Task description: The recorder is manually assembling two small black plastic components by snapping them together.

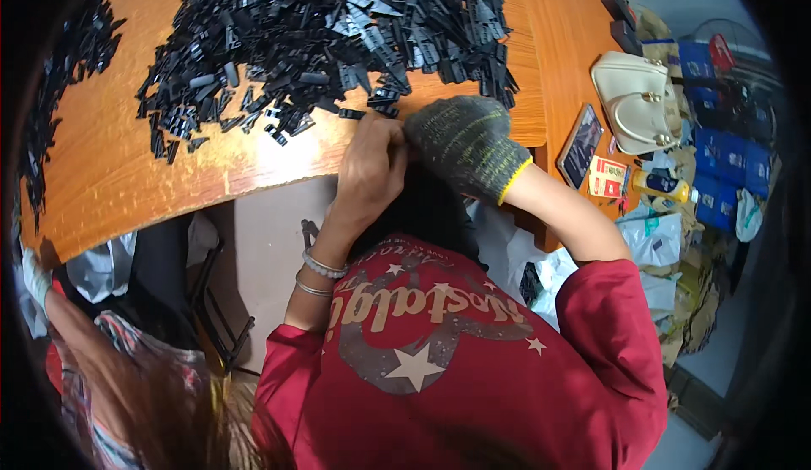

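My bare left hand (372, 166), with a beaded bracelet and a bangle at its wrist, is closed near the table's front edge. Against it is my right hand (460, 136) in a dark grey knitted glove with yellow flecks, its fingers curled inward. The two hands meet at their fingertips, and whatever they pinch is hidden between them. Small black plastic parts (384, 101) lie just beyond my left fingertips; I cannot tell whether the hand touches them. Farther back spreads a big heap of similar black plastic pieces (296, 35), many of them narrow and wedge-shaped.
The wooden table (253, 162) has a curved front edge. Another black heap (80, 56) lies far left, near a co-worker's arm (80, 326). To the right are a phone (581, 146), a cream handbag (629, 103), a red-and-white packet (606, 177) and a yellow bottle (663, 186).
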`<control>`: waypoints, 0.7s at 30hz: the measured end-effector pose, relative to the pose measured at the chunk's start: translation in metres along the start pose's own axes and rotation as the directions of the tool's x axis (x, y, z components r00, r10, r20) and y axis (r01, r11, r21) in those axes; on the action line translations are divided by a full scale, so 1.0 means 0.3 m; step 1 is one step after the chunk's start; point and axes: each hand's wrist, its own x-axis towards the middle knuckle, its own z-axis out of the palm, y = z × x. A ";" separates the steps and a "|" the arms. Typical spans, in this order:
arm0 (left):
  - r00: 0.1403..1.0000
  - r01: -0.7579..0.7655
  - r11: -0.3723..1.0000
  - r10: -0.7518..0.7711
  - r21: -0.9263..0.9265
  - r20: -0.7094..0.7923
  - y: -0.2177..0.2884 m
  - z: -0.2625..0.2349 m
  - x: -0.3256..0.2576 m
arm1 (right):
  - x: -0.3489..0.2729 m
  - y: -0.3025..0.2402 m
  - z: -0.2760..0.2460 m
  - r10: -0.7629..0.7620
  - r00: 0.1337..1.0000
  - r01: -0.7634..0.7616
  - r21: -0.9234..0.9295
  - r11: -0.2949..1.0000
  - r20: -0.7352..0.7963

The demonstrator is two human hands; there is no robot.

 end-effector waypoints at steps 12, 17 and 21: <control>0.997 0.076 0.996 -0.076 -0.049 0.013 0.035 -0.039 0.013 | -0.094 -0.018 0.039 0.200 0.956 -0.127 0.312 0.942 -0.216; 0.944 0.316 0.641 -0.284 -0.700 0.166 0.075 -0.084 0.002 | -0.217 -0.041 0.033 0.496 0.861 -0.228 0.958 0.172 0.116; 0.795 0.596 0.398 -0.413 -0.697 0.444 0.069 -0.053 -0.001 | -0.240 -0.033 0.034 0.483 0.853 -0.330 0.922 0.203 0.199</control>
